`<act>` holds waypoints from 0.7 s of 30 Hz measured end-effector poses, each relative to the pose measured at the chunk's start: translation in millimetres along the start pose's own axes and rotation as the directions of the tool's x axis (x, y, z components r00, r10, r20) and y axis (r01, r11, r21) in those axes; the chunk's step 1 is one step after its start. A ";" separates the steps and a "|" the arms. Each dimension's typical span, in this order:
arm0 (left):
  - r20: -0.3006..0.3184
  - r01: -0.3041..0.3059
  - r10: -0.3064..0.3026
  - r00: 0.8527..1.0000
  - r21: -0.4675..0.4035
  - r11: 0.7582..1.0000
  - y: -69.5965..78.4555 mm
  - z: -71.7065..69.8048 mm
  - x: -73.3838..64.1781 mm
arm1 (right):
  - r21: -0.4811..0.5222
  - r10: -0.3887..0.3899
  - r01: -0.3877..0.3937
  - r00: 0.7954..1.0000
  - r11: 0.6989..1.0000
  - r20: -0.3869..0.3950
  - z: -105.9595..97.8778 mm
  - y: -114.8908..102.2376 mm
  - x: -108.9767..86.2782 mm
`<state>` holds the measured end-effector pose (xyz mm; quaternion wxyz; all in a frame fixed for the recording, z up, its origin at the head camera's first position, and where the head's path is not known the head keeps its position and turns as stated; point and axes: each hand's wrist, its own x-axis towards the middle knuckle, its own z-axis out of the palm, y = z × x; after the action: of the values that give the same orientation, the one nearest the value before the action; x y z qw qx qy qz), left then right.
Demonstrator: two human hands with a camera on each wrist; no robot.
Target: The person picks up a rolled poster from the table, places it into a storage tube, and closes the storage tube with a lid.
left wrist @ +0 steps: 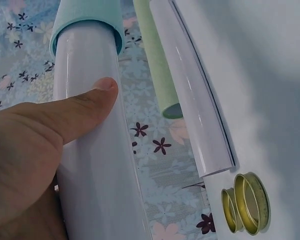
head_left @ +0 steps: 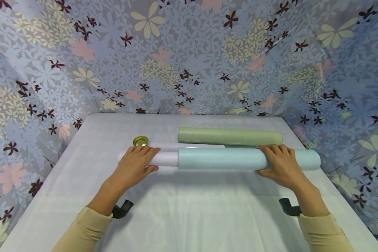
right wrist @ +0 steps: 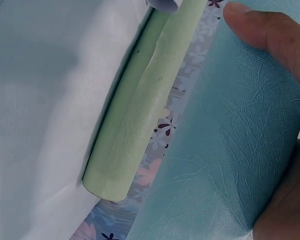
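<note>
Across the front of the body, both hands hold a light blue tube with a white roll partly inside it, level above the table. My left hand (head_left: 134, 165) grips the white roll (head_left: 167, 159) near its left end, the thumb lying along it in the left wrist view. The roll enters the open left mouth of the light blue tube (head_left: 220, 158). Toward that tube's right end, my right hand (head_left: 282, 166) grips it, fingers over the top and thumb on the near side. The tube's creased, leathery surface (right wrist: 205, 135) fills much of the right wrist view.
Behind the held pieces, a green tube (head_left: 230, 135) lies on the white-covered table (head_left: 189, 210). A second white roll (left wrist: 195, 95) lies alongside it. Gold metal rings (left wrist: 252, 204) sit near that roll's end, at the left. Flowered cloth (head_left: 189, 63) hangs around the table.
</note>
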<state>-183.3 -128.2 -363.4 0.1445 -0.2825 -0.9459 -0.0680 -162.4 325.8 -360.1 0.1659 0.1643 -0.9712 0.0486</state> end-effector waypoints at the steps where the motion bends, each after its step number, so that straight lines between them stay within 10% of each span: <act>1: -0.002 -0.001 0.001 1.000 0.000 1.000 0.7 0.1 0.3 | -0.001 -0.005 0.005 1.000 1.000 -0.004 0.3 -0.5 0.0; 21: -0.025 -0.027 0.028 0.999 0.010 1.000 8.2 2.3 5.8 | 0.007 -0.013 0.013 1.000 1.000 -0.025 4.1 -11.6 2.3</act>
<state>-184.0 -117.9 -363.5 0.1587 -0.2939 -0.9403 -0.0650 -161.8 313.6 -362.6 0.1779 0.1706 -0.9677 0.0530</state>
